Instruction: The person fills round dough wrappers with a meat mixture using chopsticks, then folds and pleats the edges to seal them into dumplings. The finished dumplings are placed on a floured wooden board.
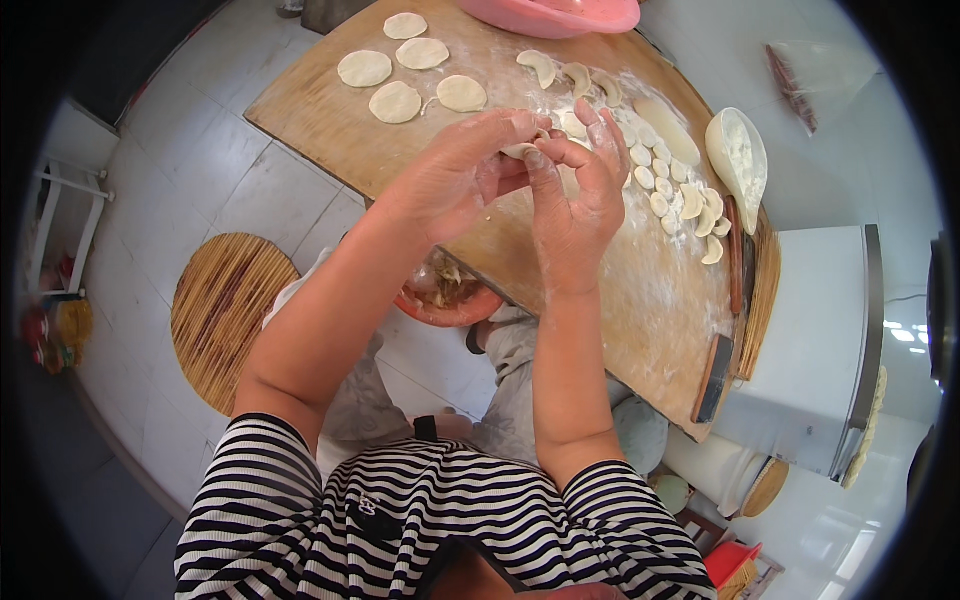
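Observation:
Both hands meet above a floured wooden board, pinching a small dough dumpling (516, 151) between them. My left hand (469, 169) cups it from the left with the thumb on top. My right hand (581, 191) presses its edge with thumb and index finger, the other fingers raised. The hands partly hide the dumpling. Several flat round dough wrappers (395, 103) lie on the board (637, 315) at the upper left. Folded dumplings (537, 67) sit beyond the hands, and more dumplings (705, 221) are at the right. Small dough pieces (643, 178) lie beside my right hand.
A pink basin (555, 22) stands at the far edge. A scoop of flour (739, 154), a wooden rolling pin (734, 262) and a dark rectangular block (712, 379) line the right edge. Below the near edge is an orange bowl of filling (450, 296); a round reed mat (229, 322) is left.

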A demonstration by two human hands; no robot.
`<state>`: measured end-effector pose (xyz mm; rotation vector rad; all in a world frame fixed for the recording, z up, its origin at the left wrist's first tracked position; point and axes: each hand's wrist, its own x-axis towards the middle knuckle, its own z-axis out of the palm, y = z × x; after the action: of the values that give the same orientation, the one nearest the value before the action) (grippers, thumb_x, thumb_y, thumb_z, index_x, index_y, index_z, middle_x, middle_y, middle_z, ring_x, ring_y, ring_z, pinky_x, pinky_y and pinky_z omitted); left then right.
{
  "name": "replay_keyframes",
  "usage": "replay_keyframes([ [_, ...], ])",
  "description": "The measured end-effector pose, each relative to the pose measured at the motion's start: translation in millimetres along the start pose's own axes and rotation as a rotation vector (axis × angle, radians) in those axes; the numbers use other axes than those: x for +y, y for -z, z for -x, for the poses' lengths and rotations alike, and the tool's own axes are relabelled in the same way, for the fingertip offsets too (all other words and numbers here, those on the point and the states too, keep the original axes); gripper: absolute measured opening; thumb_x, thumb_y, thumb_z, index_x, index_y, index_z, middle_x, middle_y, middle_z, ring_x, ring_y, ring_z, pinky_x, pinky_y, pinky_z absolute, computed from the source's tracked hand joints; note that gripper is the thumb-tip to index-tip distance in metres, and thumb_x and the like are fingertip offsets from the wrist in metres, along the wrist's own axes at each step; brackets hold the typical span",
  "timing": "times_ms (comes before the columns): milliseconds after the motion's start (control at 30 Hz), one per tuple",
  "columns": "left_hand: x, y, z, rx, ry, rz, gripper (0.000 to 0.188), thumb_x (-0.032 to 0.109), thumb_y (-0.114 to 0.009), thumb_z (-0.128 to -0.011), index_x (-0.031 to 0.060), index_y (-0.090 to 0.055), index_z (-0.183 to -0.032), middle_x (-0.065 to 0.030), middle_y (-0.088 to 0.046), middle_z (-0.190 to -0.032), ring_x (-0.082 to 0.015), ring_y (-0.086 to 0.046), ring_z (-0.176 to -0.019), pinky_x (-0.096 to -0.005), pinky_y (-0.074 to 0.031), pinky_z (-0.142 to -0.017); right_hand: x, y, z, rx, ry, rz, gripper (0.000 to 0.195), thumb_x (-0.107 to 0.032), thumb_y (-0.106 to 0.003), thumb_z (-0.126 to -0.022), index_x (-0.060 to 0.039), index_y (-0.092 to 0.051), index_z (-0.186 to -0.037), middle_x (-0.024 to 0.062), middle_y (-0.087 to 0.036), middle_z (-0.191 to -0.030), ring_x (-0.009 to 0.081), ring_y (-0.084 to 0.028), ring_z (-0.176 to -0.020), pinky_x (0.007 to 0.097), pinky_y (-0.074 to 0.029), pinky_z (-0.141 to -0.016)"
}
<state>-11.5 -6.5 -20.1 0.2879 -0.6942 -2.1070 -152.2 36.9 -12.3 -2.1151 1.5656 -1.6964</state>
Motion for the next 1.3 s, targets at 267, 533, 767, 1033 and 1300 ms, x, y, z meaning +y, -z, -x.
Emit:
replay_keyframes([
  [267,0.2,-12.2,9.5,-0.002,-0.119,-0.326,0.039,0.001,-0.058,-0.089,0.0012,-0.054,-0.128,-0.0101,-0.06,-0.128,-0.0153,-0.059,-0.114,-0.0326,-0.045,-0.104,2.0,3.2,-2.2,0.052,-0.111,-0.14,0.01,-0.012,-0.076,-0.083,-0.0096,-0.07,-0.092,0.0167,-0.062,-0.13,0.0346,-0.041,-0.137,0.0456,-0.032,-0.112],
  [533,-3.7,-11.1,9.2,0.064,-0.169,-0.569,0.046,-0.002,-0.056,-0.089,0.0008,-0.051,-0.135,-0.0088,-0.061,-0.126,-0.0138,-0.059,-0.113,-0.0282,-0.045,-0.1,4.7,5.0,-2.0,0.021,-0.068,-0.107,0.016,-0.011,-0.077,-0.081,-0.0101,-0.071,-0.096,0.0154,-0.063,-0.128,0.035,-0.043,-0.134,0.0459,-0.033,-0.112],
  [767,-5.9,-7.7,10.4,0.048,-0.228,-0.52,0.055,-0.002,-0.058,-0.088,-0.0019,-0.045,-0.141,-0.0059,-0.062,-0.12,-0.0097,-0.057,-0.104,-0.0239,-0.047,-0.089,8.6,12.0,-4.6,-0.11,-0.065,-0.051,0.018,-0.015,-0.076,-0.081,-0.0139,-0.075,-0.099,0.013,-0.063,-0.128,0.0339,-0.045,-0.132,0.0455,-0.033,-0.111],
  [1033,-3.9,-9.8,13.3,0.071,-0.192,-0.655,0.045,0.001,-0.062,-0.09,0.0008,-0.054,-0.135,-0.0056,-0.061,-0.124,-0.0109,-0.057,-0.109,-0.0256,-0.046,-0.093,6.1,14.8,-5.0,-0.061,0.082,0.065,0.013,-0.011,-0.075,-0.081,-0.0122,-0.074,-0.094,0.0093,-0.066,-0.123,0.0324,-0.049,-0.128,0.0444,-0.035,-0.108],
  [1300,18.2,-6.8,11.7,0.172,-0.162,-0.73,0.032,0.01,-0.067,-0.092,0.0022,-0.064,-0.122,-0.0064,-0.068,-0.111,-0.0138,-0.064,-0.1,-0.0285,-0.052,-0.088,-3.4,10.1,-3.2,0.095,-0.076,-0.07,0.025,-0.012,-0.081,-0.078,-0.008,-0.071,-0.101,0.0103,-0.066,-0.12,0.0277,-0.055,-0.122,0.0402,-0.043,-0.105],
])
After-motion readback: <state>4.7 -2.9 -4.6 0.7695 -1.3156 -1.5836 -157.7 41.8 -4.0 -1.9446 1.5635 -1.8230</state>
